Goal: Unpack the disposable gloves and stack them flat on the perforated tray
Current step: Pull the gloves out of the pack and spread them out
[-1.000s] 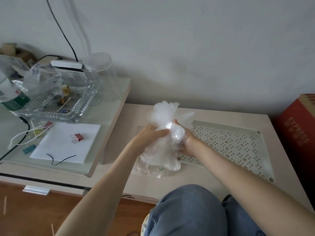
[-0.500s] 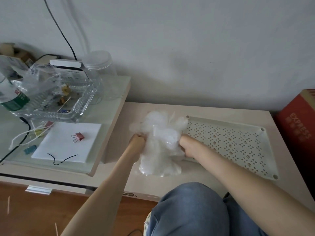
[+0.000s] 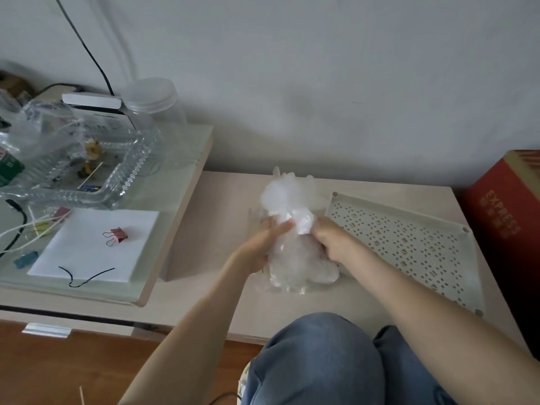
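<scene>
One red "EXPRESS" box (image 3: 504,229) sits right of tray (image 3: 409,247) and glove pack (image 3: 292,197).

Left forearm (image 3: 198,311) and right forearm (image 3: 409,293) bare — blue denim jeans (image 3: 315,361).

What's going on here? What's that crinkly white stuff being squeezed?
A seated person is unpacking a bundle of disposable gloves, which seems partly wrapped in clear plastic. The left hand and right hand each grip it from one side, holding it over the pale table. The perforated tray lies just to the person's right of the bundle, and no gloves are laid flat on it yet.
</scene>
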